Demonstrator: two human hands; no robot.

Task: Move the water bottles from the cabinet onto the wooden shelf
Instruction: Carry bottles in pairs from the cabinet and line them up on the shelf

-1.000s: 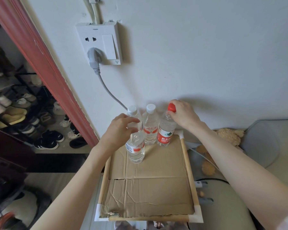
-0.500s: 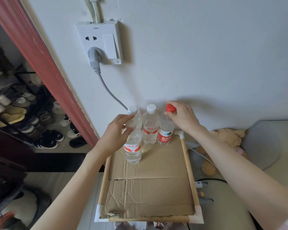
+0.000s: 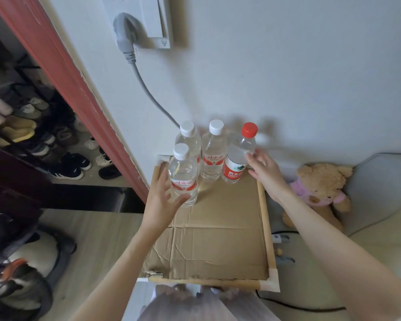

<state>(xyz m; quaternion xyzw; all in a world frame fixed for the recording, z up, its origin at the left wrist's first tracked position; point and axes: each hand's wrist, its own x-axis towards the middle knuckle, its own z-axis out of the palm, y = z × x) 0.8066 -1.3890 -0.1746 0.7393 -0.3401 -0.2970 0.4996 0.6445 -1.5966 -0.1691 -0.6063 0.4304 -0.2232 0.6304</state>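
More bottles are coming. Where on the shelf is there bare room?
Free: the brown cardboard sheet from the bottles forward to the wooden front rail. Crowded: the wall end, where four clear plastic bottles stand with both hands beside them.

Left grip fingers spread, relaxed, right grip likewise, forearms extended
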